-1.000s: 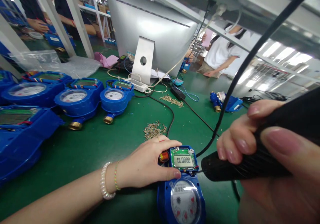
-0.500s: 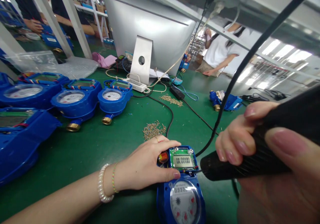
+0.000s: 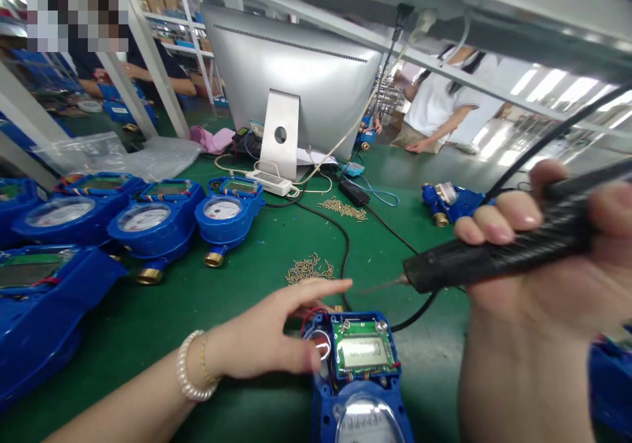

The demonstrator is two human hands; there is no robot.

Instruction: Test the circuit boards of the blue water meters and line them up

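Note:
A blue water meter [image 3: 320, 403] with an exposed green circuit board and lit display [image 3: 364, 352] lies on the green table at the bottom centre. Beside its left edge is my left hand [image 3: 269, 334], thumb and index finger spread apart. The thumb lies over the meter's side compartment; I cannot tell whether it touches. In my right hand [image 3: 533, 259] is a black electric screwdriver [image 3: 464, 265], its thin bit blurred and pointing left above the board's far edge. A pile of small brass-coloured screws [image 3: 309, 270] lies just beyond my left hand.
Several other blue meters [image 3: 227, 216] line the left side. A second screw pile [image 3: 343, 208] lies farther back, before a large silver monitor [image 3: 296, 54]. Cables cross the table, and another meter [image 3: 457, 199] sits at right. People are at work behind.
My right hand has raised the screwdriver off the circuit board, its bit now above the far edge. My left hand has loosened from the board and shifted left. The view has tilted slightly.

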